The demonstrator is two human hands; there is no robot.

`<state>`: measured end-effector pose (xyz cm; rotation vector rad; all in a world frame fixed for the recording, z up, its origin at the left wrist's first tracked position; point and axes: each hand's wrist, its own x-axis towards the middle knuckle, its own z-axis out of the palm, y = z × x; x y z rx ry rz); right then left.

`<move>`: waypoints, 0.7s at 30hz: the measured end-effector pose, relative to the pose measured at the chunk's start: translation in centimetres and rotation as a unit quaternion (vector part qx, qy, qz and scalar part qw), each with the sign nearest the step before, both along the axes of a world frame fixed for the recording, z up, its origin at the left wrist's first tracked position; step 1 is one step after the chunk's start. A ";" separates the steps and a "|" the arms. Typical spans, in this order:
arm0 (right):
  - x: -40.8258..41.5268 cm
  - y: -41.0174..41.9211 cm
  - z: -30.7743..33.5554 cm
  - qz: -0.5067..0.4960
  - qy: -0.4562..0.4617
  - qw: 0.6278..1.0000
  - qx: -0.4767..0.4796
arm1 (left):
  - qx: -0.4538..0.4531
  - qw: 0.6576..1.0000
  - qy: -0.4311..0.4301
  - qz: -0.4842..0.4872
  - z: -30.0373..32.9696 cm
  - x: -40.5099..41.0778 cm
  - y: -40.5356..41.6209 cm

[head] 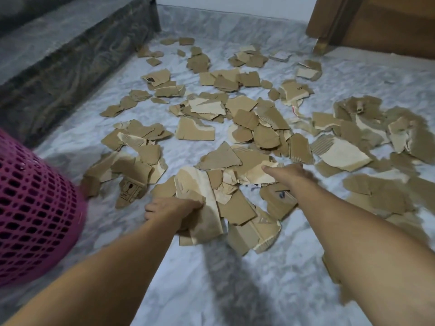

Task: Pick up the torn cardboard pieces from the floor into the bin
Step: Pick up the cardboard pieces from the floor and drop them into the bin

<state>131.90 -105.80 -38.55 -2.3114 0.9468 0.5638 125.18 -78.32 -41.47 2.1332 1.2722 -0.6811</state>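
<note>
From the head camera, torn cardboard pieces (247, 123) lie scattered flat over most of a pale marble floor (235, 290), from just ahead of the arms back toward the far wall. They point every which way, with no shared direction.

The left hand (171, 209) is closed around a bundle of cardboard (202, 205), fingers wrapped over its left edge. The largest sheet in that bundle is an oblong with its long axis running away from the person, the far end tipped a little to the left; it is raised at the hand while its lower end hangs toward the floor.

The right hand (287, 172) reaches further out, fingers curled down onto a pale piece (256, 174) in the heap; whether it has actually gripped that piece cannot be told.

A pink mesh bin (35, 217) stands at the left edge, just beside the nearest scraps. A dark stone step (70, 67) runs along the left, and a wooden cabinet (376, 24) stands at the far right.
</note>
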 end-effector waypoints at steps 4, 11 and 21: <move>0.1 0.1 -0.5 0.014 0.000 1.000 -0.016 | 0.018 0.999 -0.031 -0.004 -0.6 0.6 0.1; 0.9 -0.5 -1.8 -0.018 -0.068 0.997 0.043 | -0.110 0.978 -0.145 0.099 -3.6 2.8 1.2; 1.1 1.1 -2.0 0.046 -0.063 0.983 0.168 | -0.180 0.965 -0.180 0.057 1.8 1.8 -1.7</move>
